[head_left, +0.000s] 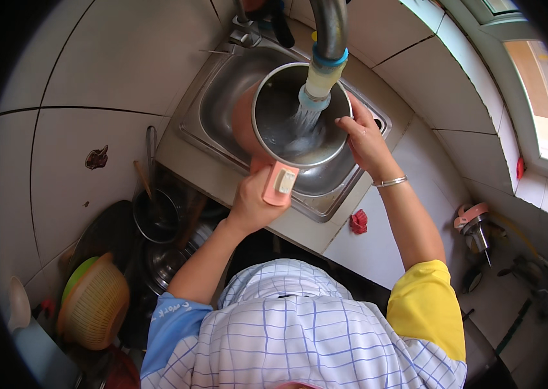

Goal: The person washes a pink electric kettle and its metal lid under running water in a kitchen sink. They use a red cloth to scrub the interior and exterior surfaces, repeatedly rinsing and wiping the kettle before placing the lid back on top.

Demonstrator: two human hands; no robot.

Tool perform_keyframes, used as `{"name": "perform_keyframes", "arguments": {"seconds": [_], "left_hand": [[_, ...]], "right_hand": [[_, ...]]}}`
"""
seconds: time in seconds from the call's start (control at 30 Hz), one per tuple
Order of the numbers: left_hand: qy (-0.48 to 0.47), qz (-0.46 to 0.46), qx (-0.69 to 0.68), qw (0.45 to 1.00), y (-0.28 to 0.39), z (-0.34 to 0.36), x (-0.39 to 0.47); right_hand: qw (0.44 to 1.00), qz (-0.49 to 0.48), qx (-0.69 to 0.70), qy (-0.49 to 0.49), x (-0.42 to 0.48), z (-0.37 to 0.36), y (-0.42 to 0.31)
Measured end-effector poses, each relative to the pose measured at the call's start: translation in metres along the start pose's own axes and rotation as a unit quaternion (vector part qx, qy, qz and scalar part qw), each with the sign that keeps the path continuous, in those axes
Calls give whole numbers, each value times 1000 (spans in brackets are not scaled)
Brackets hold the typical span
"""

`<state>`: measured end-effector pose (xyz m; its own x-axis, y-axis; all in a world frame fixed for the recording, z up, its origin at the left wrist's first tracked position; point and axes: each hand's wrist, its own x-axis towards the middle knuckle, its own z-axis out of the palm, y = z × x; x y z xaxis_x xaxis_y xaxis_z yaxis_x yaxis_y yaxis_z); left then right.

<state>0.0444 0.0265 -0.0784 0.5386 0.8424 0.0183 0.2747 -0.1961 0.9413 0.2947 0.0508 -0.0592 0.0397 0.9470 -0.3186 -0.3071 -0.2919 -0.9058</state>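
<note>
A large pink pitcher-like vessel with a steel rim and dark metal interior [274, 112] is tilted over the stainless steel sink [211, 109]. My left hand [258, 202] grips its pink handle, which has a cream button. My right hand [364, 133] holds the far side at the rim, thumb over the edge and the other fingers partly hidden. Water runs into the vessel from a metal faucet [331, 29] fitted with a yellowish, blue-ringed nozzle [321, 80]. Some water lies inside.
Left of the counter are a pot with a wooden-handled utensil [156, 219], a metal lid [169, 262] and an orange colander [96, 301]. A crumpled red item [358, 221] lies on the white counter. A pink-and-metal appliance part [473, 223] sits at the right, near the window.
</note>
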Motion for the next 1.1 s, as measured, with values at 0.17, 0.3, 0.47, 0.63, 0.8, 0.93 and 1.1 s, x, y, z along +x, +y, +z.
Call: {"name": "perform_keyframes", "arguments": {"seconds": [0.17, 0.3, 0.47, 0.63, 0.8, 0.93, 1.1], "left_hand": [[11, -13, -27, 999, 20, -14, 2], [32, -5, -61, 998, 31, -12, 7], [79, -48, -106, 990, 25, -11, 18], [109, -52, -134, 984, 18, -7, 18], [81, -57, -138, 985, 9, -1, 19], [74, -62, -119, 988, 2, 18, 10], [37, -91, -124, 987, 11, 14, 8]], "right_hand": [[1000, 13, -10, -15, -1, 0, 5], [999, 31, -37, -4, -2, 1, -17], [995, 22, -94, 1, 25, 2, -31], [994, 38, -94, -39, 45, -10, -39], [997, 80, 4, -7, 52, -16, -18], [997, 59, -35, 47, 44, -8, -18], [998, 57, -30, 25, 39, 2, -23]]}}
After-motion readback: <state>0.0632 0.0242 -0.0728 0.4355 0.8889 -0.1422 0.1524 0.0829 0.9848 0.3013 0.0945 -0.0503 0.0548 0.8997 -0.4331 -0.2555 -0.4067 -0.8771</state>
